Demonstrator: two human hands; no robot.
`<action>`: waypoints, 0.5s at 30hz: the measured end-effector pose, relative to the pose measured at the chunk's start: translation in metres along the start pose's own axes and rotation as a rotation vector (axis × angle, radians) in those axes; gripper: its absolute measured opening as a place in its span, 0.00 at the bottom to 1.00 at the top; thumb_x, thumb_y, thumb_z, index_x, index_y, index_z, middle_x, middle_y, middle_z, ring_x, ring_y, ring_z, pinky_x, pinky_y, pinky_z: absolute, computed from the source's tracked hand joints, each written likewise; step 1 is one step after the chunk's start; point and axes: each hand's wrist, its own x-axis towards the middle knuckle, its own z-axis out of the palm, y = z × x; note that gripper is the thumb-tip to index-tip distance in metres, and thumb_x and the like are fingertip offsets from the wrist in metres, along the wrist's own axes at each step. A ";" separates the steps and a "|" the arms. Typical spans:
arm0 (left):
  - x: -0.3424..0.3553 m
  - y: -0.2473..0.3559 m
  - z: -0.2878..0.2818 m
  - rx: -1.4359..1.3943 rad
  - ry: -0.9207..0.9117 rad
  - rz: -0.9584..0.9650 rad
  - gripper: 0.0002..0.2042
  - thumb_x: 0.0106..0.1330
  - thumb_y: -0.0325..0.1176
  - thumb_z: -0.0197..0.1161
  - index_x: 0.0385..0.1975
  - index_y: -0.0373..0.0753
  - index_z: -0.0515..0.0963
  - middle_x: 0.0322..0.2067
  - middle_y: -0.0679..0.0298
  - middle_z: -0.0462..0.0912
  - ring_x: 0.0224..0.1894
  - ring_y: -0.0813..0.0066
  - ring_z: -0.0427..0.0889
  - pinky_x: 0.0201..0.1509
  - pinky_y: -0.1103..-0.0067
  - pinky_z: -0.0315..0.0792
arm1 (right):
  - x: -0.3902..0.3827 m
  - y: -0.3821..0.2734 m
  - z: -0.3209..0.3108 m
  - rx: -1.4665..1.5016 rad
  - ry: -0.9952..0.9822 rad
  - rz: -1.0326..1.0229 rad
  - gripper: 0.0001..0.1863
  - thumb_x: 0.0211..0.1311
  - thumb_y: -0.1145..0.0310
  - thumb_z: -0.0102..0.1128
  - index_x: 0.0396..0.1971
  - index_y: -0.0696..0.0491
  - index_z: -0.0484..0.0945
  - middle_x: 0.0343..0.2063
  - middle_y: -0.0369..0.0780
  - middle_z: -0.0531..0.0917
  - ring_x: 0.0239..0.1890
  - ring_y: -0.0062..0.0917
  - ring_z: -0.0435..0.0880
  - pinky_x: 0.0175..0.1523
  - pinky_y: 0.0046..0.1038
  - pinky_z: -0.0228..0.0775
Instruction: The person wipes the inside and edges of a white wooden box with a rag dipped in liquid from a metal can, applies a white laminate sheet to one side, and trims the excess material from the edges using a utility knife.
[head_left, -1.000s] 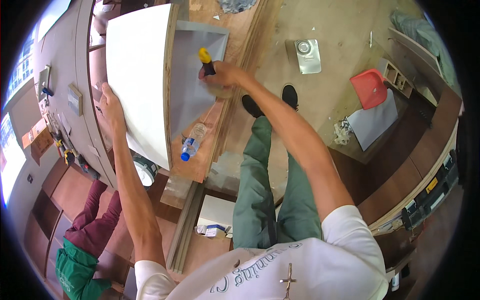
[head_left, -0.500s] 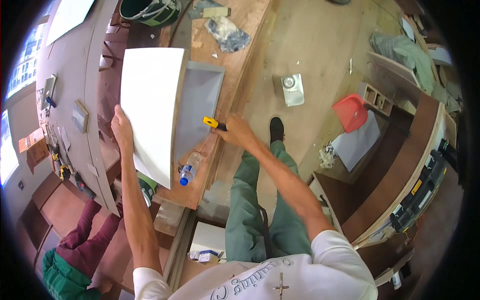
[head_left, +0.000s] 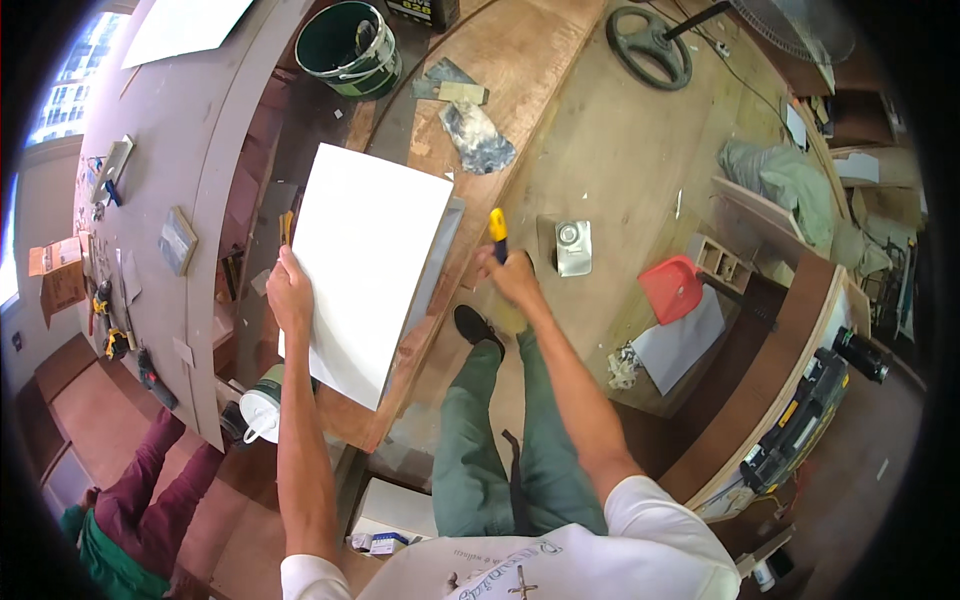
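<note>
Left hand: from my remote seat, I see its grip pinching the white panel along its left edge.
White panel: over a grey board on the wooden worktop; slipping fingers could let it slide.
Right hand: right of the panel, grip closed round a yellow-and-black tool; a careless swing could scuff the panel.
</note>
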 end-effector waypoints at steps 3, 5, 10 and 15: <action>-0.002 0.004 0.004 -0.019 -0.003 -0.010 0.31 0.81 0.51 0.43 0.35 0.25 0.82 0.31 0.36 0.83 0.36 0.33 0.81 0.41 0.53 0.72 | 0.085 0.009 -0.045 -0.186 0.076 -0.005 0.17 0.68 0.61 0.61 0.48 0.56 0.86 0.24 0.40 0.88 0.29 0.24 0.87 0.38 0.31 0.77; -0.006 0.015 0.018 -0.032 -0.020 -0.043 0.31 0.81 0.50 0.43 0.34 0.25 0.82 0.30 0.36 0.83 0.35 0.33 0.81 0.40 0.52 0.71 | 0.159 0.015 -0.084 -0.391 0.182 0.035 0.19 0.65 0.57 0.64 0.46 0.57 0.86 0.25 0.43 0.88 0.30 0.30 0.90 0.39 0.34 0.79; -0.006 0.010 0.017 0.035 -0.007 -0.089 0.31 0.81 0.49 0.44 0.30 0.25 0.81 0.28 0.37 0.82 0.32 0.34 0.81 0.35 0.51 0.69 | 0.264 -0.038 -0.081 -0.733 0.291 0.102 0.28 0.58 0.45 0.70 0.48 0.53 0.84 0.39 0.48 0.89 0.44 0.45 0.89 0.47 0.43 0.80; -0.010 0.000 0.016 -0.002 0.017 -0.103 0.28 0.81 0.43 0.47 0.23 0.26 0.77 0.19 0.39 0.75 0.22 0.40 0.75 0.28 0.55 0.63 | 0.308 -0.063 -0.076 -0.895 0.113 0.228 0.26 0.55 0.48 0.74 0.45 0.52 0.83 0.41 0.46 0.90 0.44 0.40 0.90 0.47 0.40 0.80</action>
